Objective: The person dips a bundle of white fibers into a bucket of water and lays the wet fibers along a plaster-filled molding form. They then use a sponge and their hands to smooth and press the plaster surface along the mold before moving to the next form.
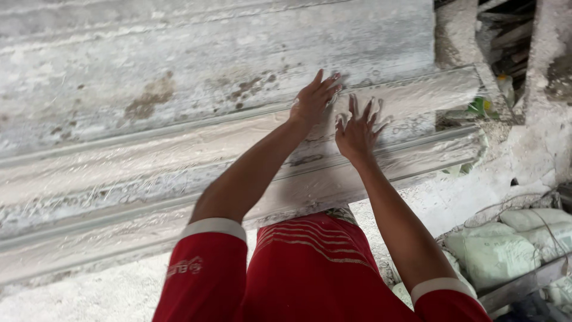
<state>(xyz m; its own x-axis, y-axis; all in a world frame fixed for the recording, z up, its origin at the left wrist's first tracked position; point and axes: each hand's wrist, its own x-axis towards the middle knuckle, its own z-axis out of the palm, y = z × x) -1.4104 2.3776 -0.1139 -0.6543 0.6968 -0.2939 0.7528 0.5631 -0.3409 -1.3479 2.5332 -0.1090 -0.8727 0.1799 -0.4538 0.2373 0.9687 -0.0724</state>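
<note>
Both hands [336, 116] flat on grey plaster mould [179, 149]; pale sacks [500, 250] lower right

Pale, dusty sacks [512, 244] lie stacked at the lower right. A green bottle [480, 106] sits beyond the right end, near rough wooden planks [506, 30] above.

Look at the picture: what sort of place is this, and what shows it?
Probably a plaster moulding workshop. Both hands, left hand and right hand, press flat on a long white ridged mould bench; filled sacks lie nearby, and white dust coats the floor.
</note>
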